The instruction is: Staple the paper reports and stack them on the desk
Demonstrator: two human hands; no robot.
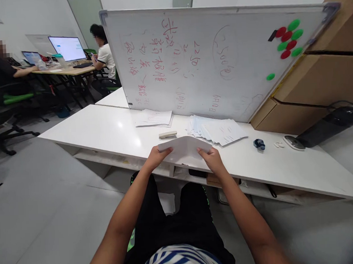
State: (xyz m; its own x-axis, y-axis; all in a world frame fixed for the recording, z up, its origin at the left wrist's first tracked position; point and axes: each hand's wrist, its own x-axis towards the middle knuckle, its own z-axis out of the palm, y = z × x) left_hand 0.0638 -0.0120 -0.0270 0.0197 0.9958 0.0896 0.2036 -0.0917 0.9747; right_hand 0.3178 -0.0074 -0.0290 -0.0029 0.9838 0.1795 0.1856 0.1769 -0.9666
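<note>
Between fingers (169,150) of both hands — white paper (185,149), slightly bowed.

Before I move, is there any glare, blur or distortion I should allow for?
Head view: glare spots on the white desk, left of the stapler; wide-angle stretching towards the edges; dark blur in the lower right corner; held paper pale against the desk; marks on the fanned papers too small to read.

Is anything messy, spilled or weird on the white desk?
Yes, the right paper pile, beside the whiteboard, looks messy: its sheets fan out instead of lining up. I can't see any spill.
</note>
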